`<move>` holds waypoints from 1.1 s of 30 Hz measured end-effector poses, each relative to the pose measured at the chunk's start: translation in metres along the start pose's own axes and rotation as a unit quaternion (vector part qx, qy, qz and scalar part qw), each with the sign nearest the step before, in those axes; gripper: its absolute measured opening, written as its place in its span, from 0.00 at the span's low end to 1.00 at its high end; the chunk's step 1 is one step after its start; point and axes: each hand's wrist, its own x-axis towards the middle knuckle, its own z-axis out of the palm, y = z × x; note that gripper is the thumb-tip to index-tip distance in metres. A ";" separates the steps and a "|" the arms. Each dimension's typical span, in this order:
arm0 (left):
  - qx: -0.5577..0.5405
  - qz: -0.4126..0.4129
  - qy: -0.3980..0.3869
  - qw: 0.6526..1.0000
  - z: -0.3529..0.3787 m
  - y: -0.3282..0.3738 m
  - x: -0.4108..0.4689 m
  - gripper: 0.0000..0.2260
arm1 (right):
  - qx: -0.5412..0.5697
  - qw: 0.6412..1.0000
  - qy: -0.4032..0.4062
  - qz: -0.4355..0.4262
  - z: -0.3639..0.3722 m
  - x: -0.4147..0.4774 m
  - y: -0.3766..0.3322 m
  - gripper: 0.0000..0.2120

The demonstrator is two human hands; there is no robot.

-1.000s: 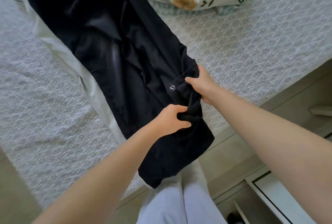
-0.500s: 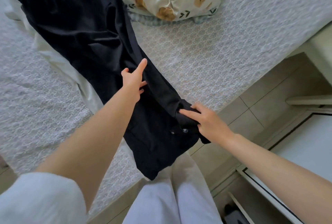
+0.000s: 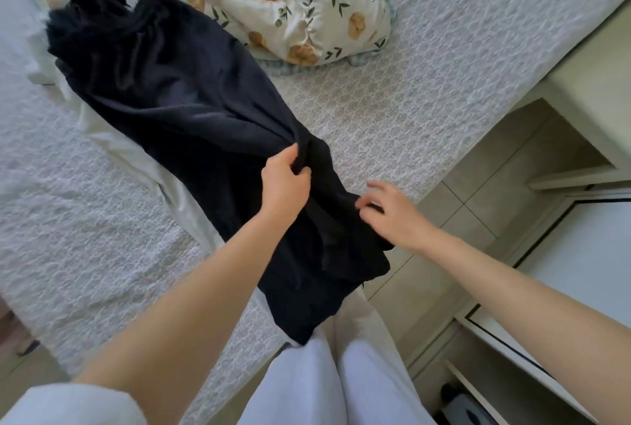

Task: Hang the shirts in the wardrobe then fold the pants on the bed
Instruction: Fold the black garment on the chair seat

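The long, limp black pants (image 3: 191,107) lie slantwise across the bed (image 3: 426,90) with its white lace-patterned cover. They rest on a pale cream garment (image 3: 112,141), and their near end droops over the bed's edge toward the person. The left hand (image 3: 285,182) has its grip closed on a pinched ridge of black cloth near the middle of the pants. The right hand (image 3: 392,211) is at their right edge, its grip loose, fingers spread and holding nothing; blur hides whether it touches. The cloth looks light, soft and without stiffness, so it will likely sag and bunch wherever unsupported, and may drag the cream garment along. Firmer holds are probably the layered near end, seemingly the waist, and the side seams, one hand on each.
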 end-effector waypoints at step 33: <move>-0.152 -0.258 -0.099 0.949 -0.058 0.132 -0.024 0.25 | -0.075 0.931 0.221 -0.282 -0.042 -0.109 -0.100 0.23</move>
